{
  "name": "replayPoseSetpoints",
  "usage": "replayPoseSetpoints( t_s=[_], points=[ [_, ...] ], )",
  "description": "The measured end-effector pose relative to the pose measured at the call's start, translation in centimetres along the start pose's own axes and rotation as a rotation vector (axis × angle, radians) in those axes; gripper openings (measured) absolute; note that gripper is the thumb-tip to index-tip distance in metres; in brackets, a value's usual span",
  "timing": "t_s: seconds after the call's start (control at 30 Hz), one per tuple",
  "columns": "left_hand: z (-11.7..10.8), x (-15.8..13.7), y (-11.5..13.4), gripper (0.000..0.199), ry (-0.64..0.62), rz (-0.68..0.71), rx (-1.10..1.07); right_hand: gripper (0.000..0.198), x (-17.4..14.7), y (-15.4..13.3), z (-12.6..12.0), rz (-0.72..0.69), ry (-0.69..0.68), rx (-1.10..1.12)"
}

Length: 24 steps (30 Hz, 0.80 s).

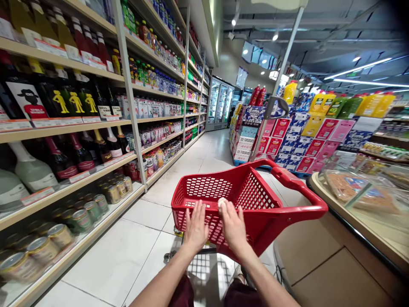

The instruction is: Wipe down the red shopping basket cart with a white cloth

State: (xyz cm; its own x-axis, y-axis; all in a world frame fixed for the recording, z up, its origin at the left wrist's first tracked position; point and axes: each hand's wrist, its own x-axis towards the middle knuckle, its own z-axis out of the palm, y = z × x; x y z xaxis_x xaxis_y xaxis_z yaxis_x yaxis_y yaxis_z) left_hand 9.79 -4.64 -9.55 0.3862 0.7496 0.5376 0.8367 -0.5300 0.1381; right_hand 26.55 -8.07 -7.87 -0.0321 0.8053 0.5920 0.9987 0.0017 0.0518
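Observation:
A red plastic shopping cart (pixel 204 179) with perforated walls stands sideways in front of me, its handle to the right. My left hand (pixel 195 228) is at the cart's near side wall, fingers stretched out and nothing visible in it. Beside it, my right hand (pixel 233 224) is over the same wall near the rim. A small white wad (pixel 221 202) shows at its fingertips, pinched there; what it is made of I cannot make out. The cart's basket holds nothing that I can see.
Bottle shelves (pixel 64 123) line the left, with cans on the lowest level. A rounded counter (pixel 338 238) with packaged food stands close on the right. Stacked drink cartons (pixel 294 145) and a metal pole (pixel 277 85) are ahead. Pale floor tiles (pixel 140 238) run between.

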Motion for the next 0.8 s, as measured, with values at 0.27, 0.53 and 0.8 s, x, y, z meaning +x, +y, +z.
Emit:
replayPoseSetpoints(
  t_s=[0.27, 0.53, 0.8],
  points=[
    [2.2, 4.0, 4.8, 0.062, -0.038, 0.208, -0.130, 0.062, -1.0, -0.4, -0.6, -0.143, -0.090, 0.061],
    [1.6, 2.1, -3.4, 0.039, 0.169, 0.060, -0.145, 0.042, -2.6, 4.9, -1.0, -0.047, 0.214, 0.029],
    [2.0, 1.7, -4.2, 0.046, 0.159, 0.162, -0.050, 0.037, -1.4, 4.2, -1.7, -0.035, 0.151, 0.005]
  ],
)
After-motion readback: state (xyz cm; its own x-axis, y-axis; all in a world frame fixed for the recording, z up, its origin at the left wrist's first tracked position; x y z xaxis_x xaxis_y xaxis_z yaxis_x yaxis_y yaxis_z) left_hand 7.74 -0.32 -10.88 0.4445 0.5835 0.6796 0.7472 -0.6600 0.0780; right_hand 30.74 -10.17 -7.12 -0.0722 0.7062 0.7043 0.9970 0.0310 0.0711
